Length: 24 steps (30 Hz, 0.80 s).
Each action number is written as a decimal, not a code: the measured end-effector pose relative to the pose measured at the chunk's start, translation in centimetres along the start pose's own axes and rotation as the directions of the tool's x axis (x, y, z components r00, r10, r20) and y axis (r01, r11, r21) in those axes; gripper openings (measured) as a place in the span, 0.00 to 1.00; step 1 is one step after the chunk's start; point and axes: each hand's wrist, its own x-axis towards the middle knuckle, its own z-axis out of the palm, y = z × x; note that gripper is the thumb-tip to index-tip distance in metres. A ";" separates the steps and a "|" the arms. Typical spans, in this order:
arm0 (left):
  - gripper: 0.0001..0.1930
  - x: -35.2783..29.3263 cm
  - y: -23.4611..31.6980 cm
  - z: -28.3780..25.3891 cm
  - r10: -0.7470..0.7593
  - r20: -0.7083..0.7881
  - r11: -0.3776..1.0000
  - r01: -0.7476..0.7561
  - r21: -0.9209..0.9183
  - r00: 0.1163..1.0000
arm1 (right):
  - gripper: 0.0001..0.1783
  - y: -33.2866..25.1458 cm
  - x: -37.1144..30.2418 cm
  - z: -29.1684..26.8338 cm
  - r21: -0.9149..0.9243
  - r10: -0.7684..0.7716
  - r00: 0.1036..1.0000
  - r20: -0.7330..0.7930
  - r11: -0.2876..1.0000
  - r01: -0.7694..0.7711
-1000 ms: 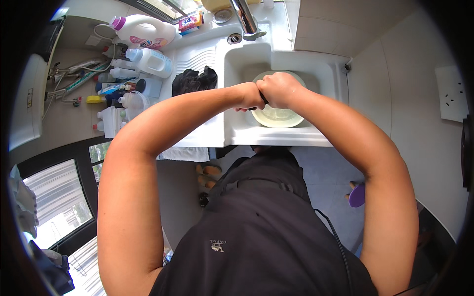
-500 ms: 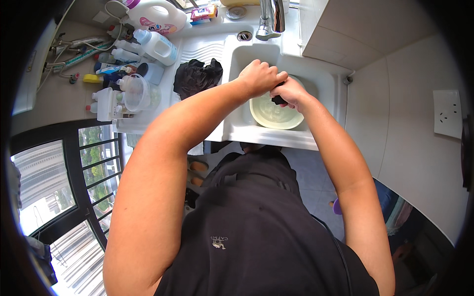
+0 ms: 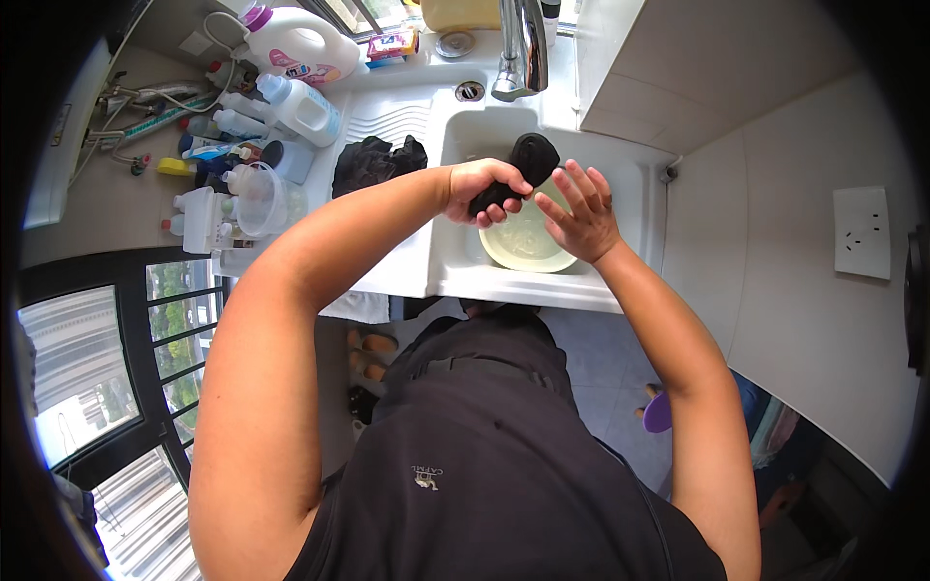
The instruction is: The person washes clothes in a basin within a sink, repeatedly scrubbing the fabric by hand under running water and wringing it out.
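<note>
My left hand (image 3: 477, 186) is closed around a bunched black cloth (image 3: 534, 161), which sticks up past the thumb in a rounded, twisted lump. Its exact kind of garment cannot be made out. Close by on the right, my right hand (image 3: 584, 215) has its fingers spread and holds nothing. Both hands are above a pale yellow-green basin (image 3: 528, 261) with water in it, standing inside the white sink (image 3: 455, 276). Another crumpled heap of black fabric (image 3: 373, 165) lies on the ribbed drainboard left of the sink.
A chrome faucet (image 3: 524, 58) rises behind the sink. Several bottles crowd the left side, among them a white detergent jug (image 3: 300, 44) and a clear plastic tub (image 3: 260, 201). A tiled wall with a white socket plate (image 3: 861, 232) bounds the right.
Both hands were together, gripping the black cloth over the basin. Now the right hand has let go and opened, while the left keeps the cloth and has shifted slightly left.
</note>
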 end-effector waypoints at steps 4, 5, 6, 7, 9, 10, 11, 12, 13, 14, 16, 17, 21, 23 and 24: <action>0.18 -1.0 -2.0 2.2 -0.033 0.703 0.952 0.235 -0.194 0.710 | 0.31 1.0 8.5 -1.6 0.071 -0.321 0.902 -0.288 0.932 0.355; 0.18 -0.7 -2.4 2.9 0.021 0.830 0.953 0.240 -0.185 0.557 | 0.28 1.0 11.3 -3.1 0.066 -0.410 0.851 -0.330 0.889 0.453; 0.19 -0.4 -2.3 4.1 0.031 0.897 0.957 0.246 -0.154 0.440 | 0.22 1.0 13.2 -4.4 0.107 -0.433 0.840 -0.327 0.866 0.488; 0.20 -0.8 -2.5 5.4 0.048 0.944 0.959 0.249 -0.134 0.326 | 0.20 0.7 16.0 -6.4 0.145 -0.507 0.804 -0.311 0.810 0.568; 0.20 -2.1 -2.4 7.7 0.056 0.963 0.961 0.246 -0.123 0.263 | 0.11 0.1 20.3 -9.5 0.234 -0.641 0.713 -0.285 0.675 0.700; 0.18 -2.8 -2.1 8.2 0.004 0.976 0.968 0.245 -0.059 0.219 | 0.05 -0.6 22.1 -10.6 0.292 -0.699 0.661 -0.273 0.594 0.749; 0.16 -3.2 -2.0 8.6 -0.042 0.982 0.972 0.236 -0.002 0.184 | 0.04 -1.3 23.6 -11.3 0.374 -0.735 0.616 -0.283 0.507 0.777; 0.20 -2.3 -3.3 9.1 0.055 0.997 0.976 0.205 -0.066 0.061 | 0.05 -2.4 24.8 -11.6 0.411 -0.762 0.573 -0.302 0.439 0.799; 0.17 -2.3 -2.9 9.9 0.046 0.999 0.983 0.179 -0.043 -0.012 | 0.05 -2.6 25.7 -12.3 0.442 -0.788 0.535 -0.305 0.380 0.813; 0.16 -2.1 -2.2 10.7 0.033 0.996 0.989 0.144 -0.021 -0.086 | 0.05 -2.6 26.5 -12.4 0.449 -0.816 0.485 -0.315 0.323 0.833; 0.12 -3.2 -0.7 11.6 -0.040 0.999 0.999 0.027 0.040 -0.022 | 0.07 -2.8 27.6 -14.5 0.491 -0.885 0.448 -0.131 0.335 0.805; 0.13 -3.8 -1.4 11.3 0.002 0.999 0.998 -0.057 0.000 0.052 | 0.08 -3.0 28.0 -15.3 0.509 -0.907 0.418 -0.043 0.340 0.791; 0.12 -9.4 -1.9 13.0 0.198 0.753 0.979 -0.165 -0.120 0.628 | 0.15 -0.9 26.5 -16.0 0.477 -0.863 0.483 0.148 0.491 0.729; 0.11 -8.9 -0.9 13.5 0.184 0.422 0.981 -0.191 -0.027 0.888 | 0.09 0.6 24.9 -15.2 0.477 -0.827 0.483 0.288 0.561 0.676; 0.10 -8.5 -1.2 12.9 0.239 0.320 0.963 -0.267 0.046 0.917 | 0.10 0.7 23.9 -13.7 0.469 -0.810 0.481 0.335 0.587 0.660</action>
